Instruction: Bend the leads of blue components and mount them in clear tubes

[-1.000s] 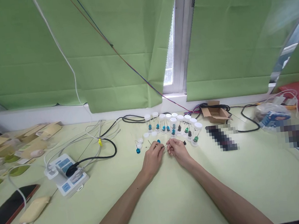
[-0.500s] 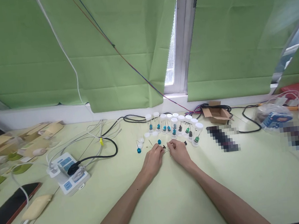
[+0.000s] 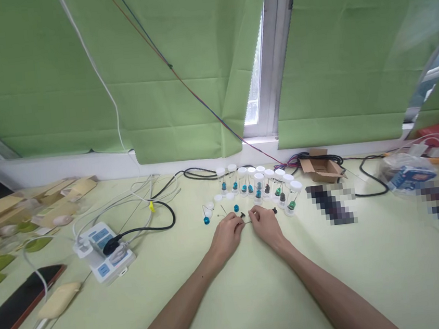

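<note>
My left hand [image 3: 227, 236] is closed in a pinch on a thin metal-looking rod [image 3: 248, 222], which sticks out toward my other hand. Close by, my right hand [image 3: 266, 227] has its fingertips pressed together; whatever they grip is too small to make out. A small black piece [image 3: 242, 215] shows at my left fingertips. Just beyond lies a blue bead-like part [image 3: 236, 208], and farther left another blue part [image 3: 206, 220] with a thin wire. Behind stand several white-capped clear vials [image 3: 258, 187] with blue, green or dark parts inside. A small black part [image 3: 274, 210] lies beside my right hand.
A power strip [image 3: 105, 252] with plugs and tangled cables is on the left, near a phone [image 3: 18, 306] and a cream-coloured adapter [image 3: 60, 300]. An open cardboard box [image 3: 321, 168] stands behind right. A plastic bag [image 3: 406, 171] lies farther right.
The view has shifted slightly, so everything sits a little farther right. Both hands keep nearly the same pinched pose, and the thin rod between them shows more clearly.
</note>
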Demonstrator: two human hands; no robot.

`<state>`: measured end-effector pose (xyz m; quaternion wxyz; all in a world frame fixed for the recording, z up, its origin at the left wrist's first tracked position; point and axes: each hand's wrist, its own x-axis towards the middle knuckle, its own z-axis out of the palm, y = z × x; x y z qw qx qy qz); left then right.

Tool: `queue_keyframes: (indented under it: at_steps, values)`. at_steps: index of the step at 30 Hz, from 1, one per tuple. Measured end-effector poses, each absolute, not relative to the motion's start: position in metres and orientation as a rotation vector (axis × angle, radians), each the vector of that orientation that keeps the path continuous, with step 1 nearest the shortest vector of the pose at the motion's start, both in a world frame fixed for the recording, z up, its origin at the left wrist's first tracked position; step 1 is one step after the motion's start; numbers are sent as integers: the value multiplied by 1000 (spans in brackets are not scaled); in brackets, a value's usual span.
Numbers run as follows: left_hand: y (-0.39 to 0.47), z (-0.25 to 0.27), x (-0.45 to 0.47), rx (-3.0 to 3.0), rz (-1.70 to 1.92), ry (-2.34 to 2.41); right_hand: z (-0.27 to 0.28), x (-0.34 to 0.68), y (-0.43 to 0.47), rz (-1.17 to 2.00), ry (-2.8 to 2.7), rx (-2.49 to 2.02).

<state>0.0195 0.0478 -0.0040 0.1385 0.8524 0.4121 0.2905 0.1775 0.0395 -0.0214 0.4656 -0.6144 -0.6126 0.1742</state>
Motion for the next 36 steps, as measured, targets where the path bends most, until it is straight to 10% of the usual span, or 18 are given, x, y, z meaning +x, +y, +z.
queue_keyframes:
  at_steps: [11, 36]
  values:
    - [46, 20, -40, 2323, 1400, 1637, -19, 169, 37, 122, -1762, -1320]
    - [53, 8, -50, 2265, 816, 1770, -31, 167, 43, 109, -1944, -1384]
